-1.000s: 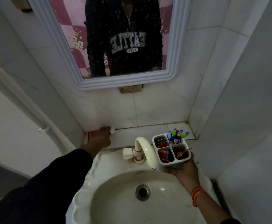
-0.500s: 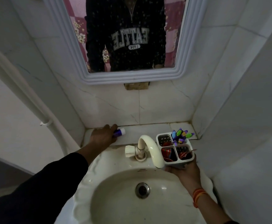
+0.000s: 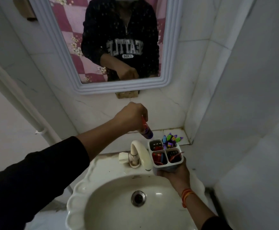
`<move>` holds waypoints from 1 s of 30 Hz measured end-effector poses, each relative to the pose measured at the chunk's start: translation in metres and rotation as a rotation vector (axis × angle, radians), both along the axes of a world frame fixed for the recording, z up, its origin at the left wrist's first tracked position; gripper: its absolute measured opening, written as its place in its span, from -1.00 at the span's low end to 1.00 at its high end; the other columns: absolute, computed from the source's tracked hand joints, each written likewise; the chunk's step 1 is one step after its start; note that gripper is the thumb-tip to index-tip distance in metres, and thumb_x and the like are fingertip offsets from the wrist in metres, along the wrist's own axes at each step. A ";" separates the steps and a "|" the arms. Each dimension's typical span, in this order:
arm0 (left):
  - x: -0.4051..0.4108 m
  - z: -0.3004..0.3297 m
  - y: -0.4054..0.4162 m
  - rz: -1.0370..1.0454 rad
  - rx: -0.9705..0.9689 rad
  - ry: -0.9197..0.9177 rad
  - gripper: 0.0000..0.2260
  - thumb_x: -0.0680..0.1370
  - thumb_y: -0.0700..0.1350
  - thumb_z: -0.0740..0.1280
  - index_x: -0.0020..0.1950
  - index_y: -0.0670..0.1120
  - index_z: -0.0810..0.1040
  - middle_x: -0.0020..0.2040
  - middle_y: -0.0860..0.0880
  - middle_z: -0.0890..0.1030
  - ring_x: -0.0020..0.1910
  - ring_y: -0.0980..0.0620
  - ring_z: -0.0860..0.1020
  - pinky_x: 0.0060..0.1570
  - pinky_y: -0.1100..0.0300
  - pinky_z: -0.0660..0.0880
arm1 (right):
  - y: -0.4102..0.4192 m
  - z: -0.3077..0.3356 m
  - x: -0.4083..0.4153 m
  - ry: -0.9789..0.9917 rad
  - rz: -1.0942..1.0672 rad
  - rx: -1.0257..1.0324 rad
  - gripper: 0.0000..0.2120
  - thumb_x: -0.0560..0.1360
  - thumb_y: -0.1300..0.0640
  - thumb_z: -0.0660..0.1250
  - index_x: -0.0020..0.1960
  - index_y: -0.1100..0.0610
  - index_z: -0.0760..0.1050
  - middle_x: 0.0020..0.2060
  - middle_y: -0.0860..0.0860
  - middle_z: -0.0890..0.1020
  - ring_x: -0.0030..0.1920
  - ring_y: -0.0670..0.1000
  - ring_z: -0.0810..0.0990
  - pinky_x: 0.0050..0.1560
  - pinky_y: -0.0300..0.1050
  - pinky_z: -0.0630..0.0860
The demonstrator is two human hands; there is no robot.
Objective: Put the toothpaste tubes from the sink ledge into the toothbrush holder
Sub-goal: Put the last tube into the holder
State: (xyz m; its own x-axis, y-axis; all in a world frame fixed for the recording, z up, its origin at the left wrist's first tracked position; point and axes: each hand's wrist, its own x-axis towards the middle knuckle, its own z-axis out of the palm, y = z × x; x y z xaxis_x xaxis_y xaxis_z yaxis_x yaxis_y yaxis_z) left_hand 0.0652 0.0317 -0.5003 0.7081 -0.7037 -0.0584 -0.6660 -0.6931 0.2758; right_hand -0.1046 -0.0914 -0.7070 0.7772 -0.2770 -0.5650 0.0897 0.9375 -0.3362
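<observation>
My left hand grips a red and purple toothpaste tube, which hangs cap down just above the back left compartment of the toothbrush holder. The white holder has four compartments and rests on my right hand, held over the right side of the basin. Several colourful toothbrushes stand in its back right compartment. A red tube lies in the front left one. The ledge behind the sink shows no tube in its visible part.
A cream tap curves over the white basin just left of the holder. A framed mirror hangs on the tiled wall above. A white pipe runs down the left wall. The right wall stands close to the holder.
My left hand lifted the tube off the ledge at the left and carried it up and right to above the holder. The holder stayed in my right hand.
</observation>
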 end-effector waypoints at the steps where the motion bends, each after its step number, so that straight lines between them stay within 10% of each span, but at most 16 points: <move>1: -0.003 0.000 -0.006 -0.019 0.015 -0.002 -0.66 0.31 -0.10 0.61 0.05 -0.02 0.66 -0.07 0.03 0.57 -0.14 0.06 0.57 -0.29 0.27 0.48 | 0.001 0.000 0.000 -0.015 0.006 0.002 -0.64 0.57 -0.09 0.27 0.15 0.18 0.57 0.16 0.27 0.60 0.09 0.36 0.56 -0.06 0.48 0.53; 11: -0.014 -0.036 -0.046 -0.030 0.021 0.217 -0.72 0.47 0.07 0.47 0.07 -0.06 0.70 0.04 -0.03 0.70 -0.09 0.04 0.65 -0.10 0.19 0.61 | -0.002 -0.014 0.000 0.016 0.024 -0.074 0.07 -0.11 -0.14 0.73 0.34 0.19 0.54 0.29 0.33 0.55 0.24 0.48 0.50 -0.02 0.51 0.51; 17: -0.001 -0.051 -0.045 0.237 0.153 0.530 -0.62 0.64 0.05 0.24 0.10 -0.25 0.63 -0.01 -0.13 0.72 -0.09 -0.08 0.71 -0.12 0.11 0.68 | -0.003 -0.013 -0.001 0.049 0.052 -0.107 0.05 -0.06 -0.14 0.73 0.36 0.20 0.53 0.30 0.34 0.55 0.26 0.48 0.50 0.00 0.51 0.52; 20: -0.009 -0.061 -0.047 0.209 0.214 0.648 -0.68 0.64 -0.04 0.24 0.12 -0.28 0.60 0.04 -0.22 0.71 -0.18 -0.05 0.65 -0.31 0.23 0.61 | -0.002 -0.011 -0.011 0.171 0.089 -0.628 -0.25 0.17 0.19 0.72 0.30 0.10 0.52 0.18 0.18 0.64 0.14 0.22 0.64 -0.05 0.31 0.66; 22: -0.013 -0.065 -0.053 0.232 0.164 0.611 -0.66 0.65 -0.03 0.19 0.13 -0.28 0.60 0.07 -0.25 0.70 -0.09 -0.10 0.66 -0.04 0.10 0.64 | -0.002 -0.016 -0.013 0.206 0.072 -0.842 -0.34 0.22 0.40 0.65 0.19 -0.04 0.54 0.10 0.03 0.68 0.11 0.11 0.65 -0.17 0.10 0.71; 27: -0.002 -0.055 -0.070 0.296 -0.018 0.514 -0.62 0.67 0.01 0.13 -0.17 -0.15 0.60 -0.19 -0.20 0.74 -0.17 -0.14 0.74 0.01 0.13 0.65 | -0.023 -0.002 0.002 0.270 0.067 -1.207 -0.23 0.12 0.11 0.66 0.28 -0.13 0.50 0.06 -0.24 0.66 0.14 -0.01 0.64 0.18 0.09 0.62; 30: 0.013 -0.051 -0.085 0.405 -0.184 0.530 -0.64 0.64 0.03 0.18 -0.11 -0.18 0.63 -0.30 -0.14 0.70 -0.37 -0.03 0.68 -0.23 0.21 0.62 | -0.052 0.019 0.019 0.324 0.137 -1.378 -0.22 0.24 0.14 0.67 0.38 -0.02 0.42 0.07 -0.08 0.65 0.09 0.01 0.63 0.13 -0.03 0.59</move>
State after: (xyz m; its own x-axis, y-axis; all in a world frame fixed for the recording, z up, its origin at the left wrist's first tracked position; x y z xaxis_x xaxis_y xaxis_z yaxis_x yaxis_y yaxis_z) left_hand 0.0785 -0.0530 -0.5516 0.8259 -0.4217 -0.3741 -0.1079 -0.7696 0.6293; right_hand -0.0854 -0.1432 -0.6877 0.7328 -0.6774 -0.0646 -0.2293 -0.1564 -0.9607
